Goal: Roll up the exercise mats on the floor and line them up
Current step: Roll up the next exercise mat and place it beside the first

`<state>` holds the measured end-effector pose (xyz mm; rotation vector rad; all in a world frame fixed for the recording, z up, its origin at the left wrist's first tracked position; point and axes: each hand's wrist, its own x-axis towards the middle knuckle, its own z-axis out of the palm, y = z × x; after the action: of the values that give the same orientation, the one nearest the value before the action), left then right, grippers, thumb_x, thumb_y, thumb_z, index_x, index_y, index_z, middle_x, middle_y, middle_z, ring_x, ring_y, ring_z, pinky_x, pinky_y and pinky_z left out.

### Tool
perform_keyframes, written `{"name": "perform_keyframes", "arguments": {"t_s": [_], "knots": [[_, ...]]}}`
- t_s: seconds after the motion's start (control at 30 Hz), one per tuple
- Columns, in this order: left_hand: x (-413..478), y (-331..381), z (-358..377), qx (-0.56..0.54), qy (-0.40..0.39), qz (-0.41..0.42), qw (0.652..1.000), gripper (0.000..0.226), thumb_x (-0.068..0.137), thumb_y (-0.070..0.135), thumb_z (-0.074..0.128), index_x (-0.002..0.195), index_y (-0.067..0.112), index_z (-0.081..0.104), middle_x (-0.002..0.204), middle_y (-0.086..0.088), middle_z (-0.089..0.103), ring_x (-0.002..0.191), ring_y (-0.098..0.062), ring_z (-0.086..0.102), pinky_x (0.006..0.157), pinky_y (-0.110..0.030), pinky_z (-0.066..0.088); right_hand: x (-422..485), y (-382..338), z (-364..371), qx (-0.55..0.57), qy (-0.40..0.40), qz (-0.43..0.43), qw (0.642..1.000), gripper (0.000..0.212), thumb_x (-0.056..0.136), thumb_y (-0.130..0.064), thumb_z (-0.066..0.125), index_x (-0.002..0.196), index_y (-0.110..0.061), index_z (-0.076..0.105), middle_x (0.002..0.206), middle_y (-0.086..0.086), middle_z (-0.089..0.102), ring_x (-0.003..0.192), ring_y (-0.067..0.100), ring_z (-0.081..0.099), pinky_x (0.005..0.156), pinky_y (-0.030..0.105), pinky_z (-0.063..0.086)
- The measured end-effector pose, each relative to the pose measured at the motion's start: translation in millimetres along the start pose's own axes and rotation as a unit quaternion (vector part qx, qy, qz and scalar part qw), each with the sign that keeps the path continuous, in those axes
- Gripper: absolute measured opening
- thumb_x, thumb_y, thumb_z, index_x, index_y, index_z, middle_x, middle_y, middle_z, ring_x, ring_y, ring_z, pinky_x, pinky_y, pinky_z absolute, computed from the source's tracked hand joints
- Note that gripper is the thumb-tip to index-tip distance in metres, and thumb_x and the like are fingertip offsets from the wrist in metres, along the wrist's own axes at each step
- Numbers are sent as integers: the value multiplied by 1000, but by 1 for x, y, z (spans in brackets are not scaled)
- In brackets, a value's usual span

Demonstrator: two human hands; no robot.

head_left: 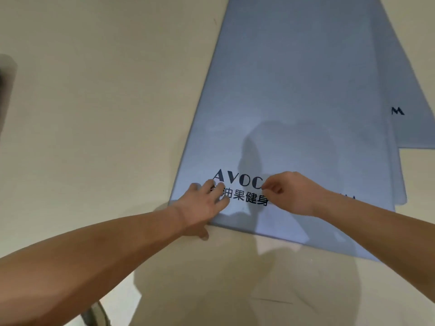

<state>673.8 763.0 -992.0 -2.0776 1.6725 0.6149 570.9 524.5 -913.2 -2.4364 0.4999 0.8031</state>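
Note:
A blue-grey exercise mat (294, 95) lies flat on the cream floor, running away from me, with dark "AVOC" lettering near its close end. My left hand (204, 205) lies at the mat's near-left corner, fingers on top and thumb at the near edge. My right hand (289, 191) hovers or rests over the lettering with its fingers curled, thumb and forefinger close together; whether it pinches the mat I cannot tell. A second mat (409, 95) of the same colour lies partly under the first one on the right, with an "M" mark showing.
Cream floor (106, 114) spreads to the left and in front of the mats. A dark blurred object (6, 90) sits at the left edge. A grey object (96, 314) shows at the bottom edge near my left arm.

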Motion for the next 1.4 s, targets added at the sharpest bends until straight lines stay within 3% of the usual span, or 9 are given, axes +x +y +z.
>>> {"name": "perform_keyframes", "arguments": {"t_s": [0.17,0.3,0.43,0.6,0.8,1.07,1.17,1.23,1.4], "knots": [[12,-10,-9,48,4,32,998,90,93,66,63,158,14,28,161,-17,29,136,-39,41,82,-44,49,-10,27,27,98,-9,10,995,23,102,-31,65,119,-21,76,97,-17,68,100,11,67,90,21,48],[6,7,-7,116,-34,73,990,55,100,28,44,145,-2,39,146,-38,42,127,-49,48,66,-42,45,-14,28,41,17,-68,3,998,54,91,-56,73,139,-31,62,131,-13,60,125,12,58,107,36,48],[-13,-7,-26,40,70,97,992,34,93,29,38,103,8,63,93,-14,66,81,-33,68,50,-31,34,-29,22,52,-162,-77,-38,983,64,90,-63,68,143,-32,49,138,-7,46,133,18,45,98,38,51],[-20,-20,-82,-89,32,31,995,18,107,22,39,117,13,50,96,-6,65,77,-28,56,75,-43,52,-47,39,35,-174,7,-37,984,33,107,-51,37,118,-25,54,117,-4,56,111,23,56,85,38,51],[-39,-13,-154,-193,-28,-21,981,19,114,29,37,115,21,55,79,11,52,70,-13,49,70,-34,37,-76,41,-33,-109,35,-8,993,35,113,-42,31,87,-24,46,85,-3,57,84,27,58,74,38,45],[-40,-56,-247,-490,-245,-3,837,23,112,20,54,105,10,73,96,0,77,91,-15,72,85,-30,57,-116,21,-127,-36,-78,-4,996,44,112,-50,35,78,-31,56,85,-13,59,81,3,55,85,32,38],[-6,-62,-259,-327,-138,-62,933,20,111,28,56,109,22,74,108,4,77,102,-14,71,94,-31,55,-79,20,-127,-135,-74,35,987,37,116,-33,30,123,-27,66,126,0,63,116,20,60,100,37,41],[18,-50,-259,-185,-24,-93,978,23,107,30,56,126,24,67,129,3,68,117,-21,63,101,-37,51,-51,26,-122,-180,-57,76,979,46,114,-20,31,157,-31,46,154,4,49,140,30,49,110,43,40],[31,14,-227,28,78,-45,996,105,76,75,70,155,18,33,151,-16,42,142,-35,41,113,-51,40,-14,39,-123,-155,48,94,982,36,114,-24,34,142,-32,55,141,5,59,126,31,57,97,43,46]]}}
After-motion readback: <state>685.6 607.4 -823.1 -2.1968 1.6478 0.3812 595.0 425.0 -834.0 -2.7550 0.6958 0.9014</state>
